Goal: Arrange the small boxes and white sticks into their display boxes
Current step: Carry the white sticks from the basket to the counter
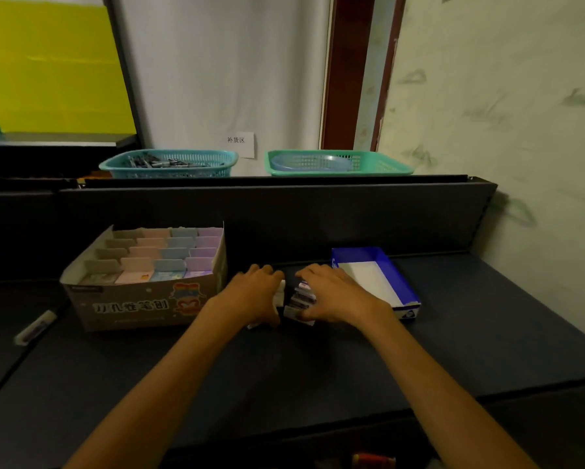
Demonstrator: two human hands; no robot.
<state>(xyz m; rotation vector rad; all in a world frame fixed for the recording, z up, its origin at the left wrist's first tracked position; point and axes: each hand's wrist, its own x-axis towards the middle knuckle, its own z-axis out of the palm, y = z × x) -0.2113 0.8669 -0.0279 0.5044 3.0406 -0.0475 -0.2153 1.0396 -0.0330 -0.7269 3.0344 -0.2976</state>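
Dark counter (318, 360), dim light. Far left, one stray white stick (35, 327) lies on its side, well apart from everything else, not yet gathered. Next along, cardboard display box (142, 309) with printed front: small boxes (155, 262) stand inside in tidy rows sorted by colour — grey, pink, blue, lilac — so this one looks close to full.

Centre: person's left hand (253, 294) and right hand (335, 294) bracket a clump of white sticks (299, 299) resting on the counter between the two display boxes. Left fingers curled against the clump's left side, something white showing at the fingertips; right fingers draped over the top and curled round its far edge. Probably squaring the sticks into one bundle so they go in together.

Just right of the right hand, blue display box (402, 286), white floor showing, apparently holding nothing — likely the destination.

Behind, on the ledge: blue basket (169, 170) with pens, green basket (385, 167).
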